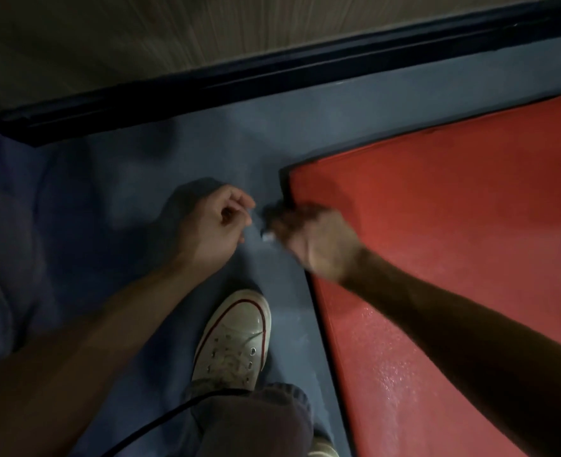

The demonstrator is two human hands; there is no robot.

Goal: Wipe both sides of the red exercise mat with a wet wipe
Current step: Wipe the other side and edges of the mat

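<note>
- Nearest the camera, a trouser knee (256,420) and white sneaker (236,338) are standing on the blue floor (140,159), just left of the red exercise mat (453,209).
- Blurred, the right hand (315,239) is hovering over the mat's near-left edge, apparently clutching a pale wet wipe (267,237); the grasp is uncertain.
- Loosely curled, the left hand (218,222) is pinching toward that wipe.
- Rightward and away from both hands, the mat is stretching out, so the right hand is nearer.

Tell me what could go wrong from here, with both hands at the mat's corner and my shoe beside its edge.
1. The right hand is blurred at the red mat corner; whether it grips the small pale wet wipe can't be told, so it might slip.
2. The mat shines wet near the white shoe; stepping there could be slippery.
3. A black cable crosses the leg and could snag.
</note>
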